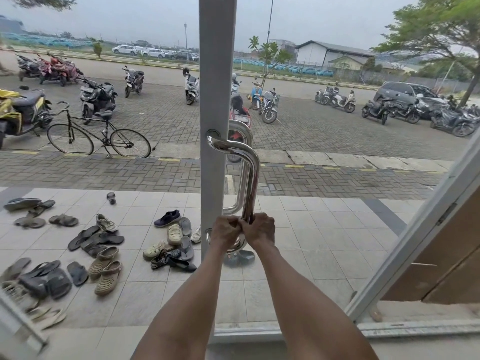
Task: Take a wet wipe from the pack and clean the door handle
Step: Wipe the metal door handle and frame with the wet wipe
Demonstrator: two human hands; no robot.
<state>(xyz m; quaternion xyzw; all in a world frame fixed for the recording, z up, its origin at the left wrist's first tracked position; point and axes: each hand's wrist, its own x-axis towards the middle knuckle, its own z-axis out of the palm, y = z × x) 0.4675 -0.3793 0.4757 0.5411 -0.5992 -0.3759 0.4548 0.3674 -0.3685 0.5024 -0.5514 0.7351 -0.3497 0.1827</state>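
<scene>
At the lower end of the door handle (250, 183), just above its bottom bend, both hands meet around the chrome bar. Left hand (225, 233) and right hand (259, 229) are curled shut against the tube, knuckles touching, thumbs toward each other. Wet wipe: not discernible; presumably wrapped round the bar under the fingers, but this cannot be confirmed, so what each grip holds cannot be told. Pack not in view. A two-handed wrap likely lets the cloth circle the tube fully. The handle is mounted on a grey door frame (215, 74); upper bar appears shiny. Sandals (104, 240) lie outside on the tiles.
</scene>
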